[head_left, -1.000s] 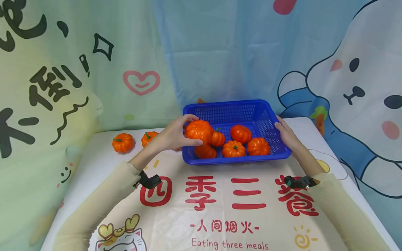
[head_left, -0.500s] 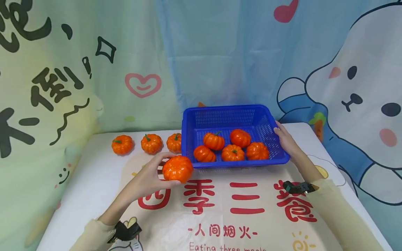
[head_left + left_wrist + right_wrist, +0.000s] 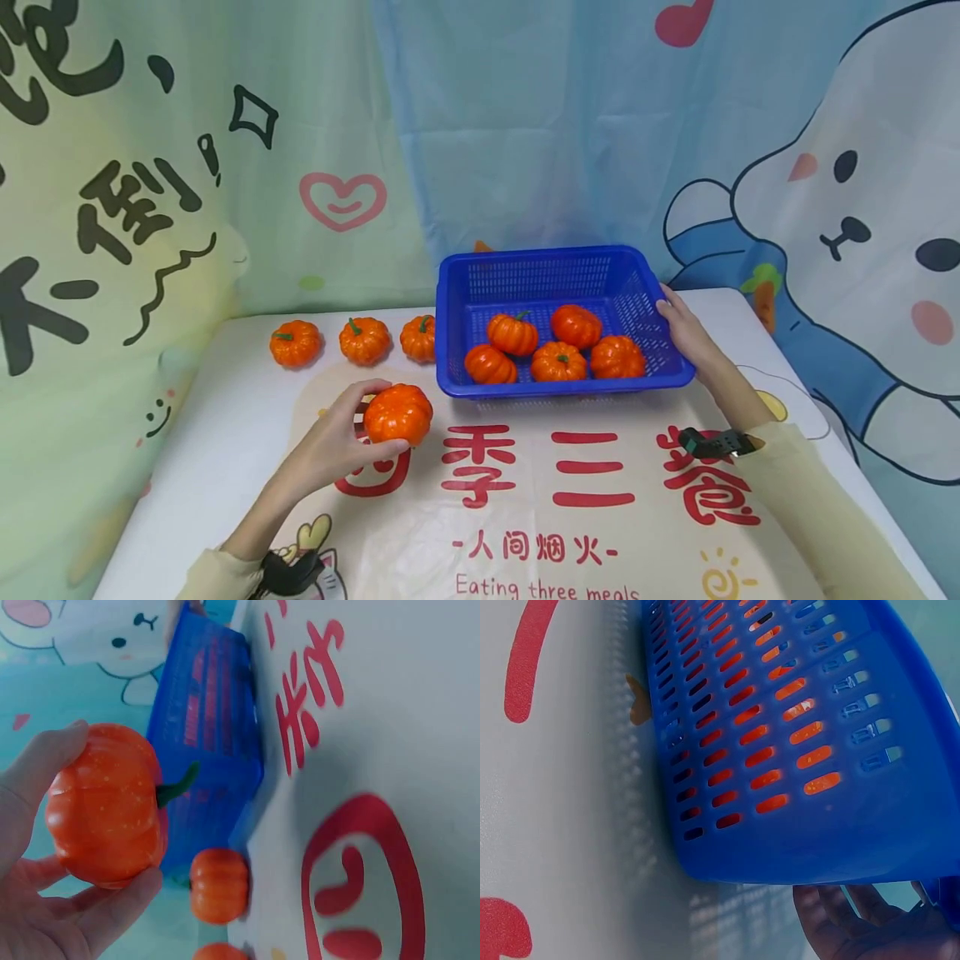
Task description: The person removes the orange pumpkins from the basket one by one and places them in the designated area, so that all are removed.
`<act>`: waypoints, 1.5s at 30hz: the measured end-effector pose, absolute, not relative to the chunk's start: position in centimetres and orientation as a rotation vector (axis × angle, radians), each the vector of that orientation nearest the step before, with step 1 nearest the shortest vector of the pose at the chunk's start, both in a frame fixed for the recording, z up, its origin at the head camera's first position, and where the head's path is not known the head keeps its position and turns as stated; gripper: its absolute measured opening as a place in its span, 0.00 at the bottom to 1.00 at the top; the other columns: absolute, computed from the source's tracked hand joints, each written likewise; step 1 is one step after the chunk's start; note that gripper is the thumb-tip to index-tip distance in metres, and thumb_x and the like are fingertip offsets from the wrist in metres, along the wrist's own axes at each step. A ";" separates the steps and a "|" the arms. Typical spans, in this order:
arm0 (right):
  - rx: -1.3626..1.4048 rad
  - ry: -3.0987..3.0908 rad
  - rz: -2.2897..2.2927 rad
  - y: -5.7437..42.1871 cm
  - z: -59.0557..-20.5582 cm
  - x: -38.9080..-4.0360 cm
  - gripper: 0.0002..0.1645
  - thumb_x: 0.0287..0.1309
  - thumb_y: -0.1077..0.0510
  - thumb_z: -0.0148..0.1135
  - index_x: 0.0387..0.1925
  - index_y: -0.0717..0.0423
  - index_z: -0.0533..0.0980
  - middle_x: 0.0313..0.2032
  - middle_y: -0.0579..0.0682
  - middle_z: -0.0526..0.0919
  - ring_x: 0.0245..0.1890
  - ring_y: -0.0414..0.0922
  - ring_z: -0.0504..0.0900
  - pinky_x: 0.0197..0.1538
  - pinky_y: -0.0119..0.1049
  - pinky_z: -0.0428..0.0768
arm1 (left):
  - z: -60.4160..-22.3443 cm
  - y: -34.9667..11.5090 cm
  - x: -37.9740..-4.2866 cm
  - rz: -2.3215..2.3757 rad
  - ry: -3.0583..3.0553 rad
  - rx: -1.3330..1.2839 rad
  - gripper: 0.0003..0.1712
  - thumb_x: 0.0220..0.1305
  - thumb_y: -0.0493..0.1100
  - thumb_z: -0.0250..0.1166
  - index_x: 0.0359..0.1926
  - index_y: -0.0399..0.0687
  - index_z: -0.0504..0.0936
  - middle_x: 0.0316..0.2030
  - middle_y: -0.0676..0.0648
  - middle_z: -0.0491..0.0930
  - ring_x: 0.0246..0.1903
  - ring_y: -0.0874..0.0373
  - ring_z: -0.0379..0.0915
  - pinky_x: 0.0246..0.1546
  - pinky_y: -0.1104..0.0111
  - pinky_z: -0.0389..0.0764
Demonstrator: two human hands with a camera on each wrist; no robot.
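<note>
My left hand (image 3: 337, 437) holds an orange toy pumpkin (image 3: 399, 414), its fingers and thumb round the sides. This pumpkin is in front of the table's row of pumpkins, left of the blue basket (image 3: 562, 390). The left wrist view shows a green stem on the held pumpkin (image 3: 109, 806), pointing away from the palm. My right hand (image 3: 686, 329) grips the basket's right end; its fingers (image 3: 836, 915) show beyond the end wall in the right wrist view. Several pumpkins (image 3: 558, 362) lie inside the basket, towards its front.
Three more pumpkins stand in a row left of the basket: one at far left (image 3: 296, 343), a middle one (image 3: 364, 341) and one close by the basket (image 3: 417, 339). A printed mat (image 3: 540, 567) covers much of the white table (image 3: 187, 433). Behind hangs a cartoon curtain (image 3: 525, 125).
My left hand has carried the pumpkin from over the basket's left part out to the left and nearer me. The row of three pumpkins is now uncovered. My right hand stays on the basket.
</note>
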State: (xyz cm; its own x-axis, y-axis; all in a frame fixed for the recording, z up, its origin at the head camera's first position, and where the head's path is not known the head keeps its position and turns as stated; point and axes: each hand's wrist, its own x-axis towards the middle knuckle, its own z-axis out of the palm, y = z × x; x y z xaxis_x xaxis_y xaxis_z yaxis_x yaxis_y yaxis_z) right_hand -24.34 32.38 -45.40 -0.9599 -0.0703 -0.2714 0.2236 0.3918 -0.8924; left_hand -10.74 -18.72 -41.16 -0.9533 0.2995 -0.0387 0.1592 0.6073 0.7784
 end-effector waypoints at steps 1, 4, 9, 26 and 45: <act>0.131 2.386 -1.595 32.4 -45.4 -24.3 0.37 0.75 0.40 0.24 0.76 0.42 0.28 0.76 0.63 0.38 0.75 0.67 0.44 0.73 0.67 0.44 | -41.2 -19.0 -10.8 1.248 2.693 0.378 0.44 0.48 0.52 0.77 0.64 0.50 0.65 0.57 0.44 0.73 0.50 0.48 0.75 0.44 0.60 0.85; 0.124 2.385 -1.598 32.4 -45.6 -24.3 0.37 0.74 0.38 0.24 0.76 0.41 0.28 0.76 0.63 0.39 0.74 0.67 0.45 0.72 0.68 0.45 | -41.6 -20.3 -11.1 1.175 2.793 0.359 0.45 0.48 0.51 0.77 0.64 0.47 0.64 0.57 0.43 0.73 0.50 0.48 0.75 0.45 0.57 0.84; 0.123 2.395 -1.595 32.3 -45.7 -24.3 0.38 0.74 0.38 0.24 0.76 0.40 0.29 0.77 0.62 0.39 0.75 0.67 0.45 0.71 0.69 0.44 | -42.4 -24.0 -12.3 1.057 2.925 0.191 0.46 0.50 0.52 0.76 0.64 0.41 0.63 0.57 0.38 0.72 0.50 0.45 0.73 0.46 0.53 0.83; 0.139 2.365 -1.619 31.8 -44.3 -23.6 0.37 0.75 0.42 0.24 0.76 0.44 0.28 0.76 0.64 0.38 0.74 0.68 0.43 0.72 0.68 0.42 | -44.5 -31.3 -13.4 0.995 3.064 -0.082 0.47 0.54 0.50 0.73 0.64 0.30 0.57 0.55 0.27 0.65 0.48 0.34 0.68 0.48 0.42 0.78; 0.151 2.392 -1.591 32.2 -45.3 -24.0 0.38 0.74 0.37 0.24 0.76 0.40 0.28 0.77 0.61 0.38 0.75 0.66 0.43 0.72 0.69 0.44 | -44.9 -32.7 -14.2 0.935 3.074 -0.088 0.48 0.54 0.59 0.71 0.65 0.37 0.61 0.54 0.28 0.65 0.48 0.35 0.66 0.43 0.44 0.80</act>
State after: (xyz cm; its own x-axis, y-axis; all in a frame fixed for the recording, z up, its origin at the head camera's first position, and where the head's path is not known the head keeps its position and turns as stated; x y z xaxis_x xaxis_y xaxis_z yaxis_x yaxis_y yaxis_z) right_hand -24.03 32.19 -45.33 -0.9597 -0.0593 -0.2748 0.2305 0.3935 -0.8899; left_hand -14.21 -32.66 -44.94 -0.9958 -0.0736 0.0536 -0.0313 0.8294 0.5578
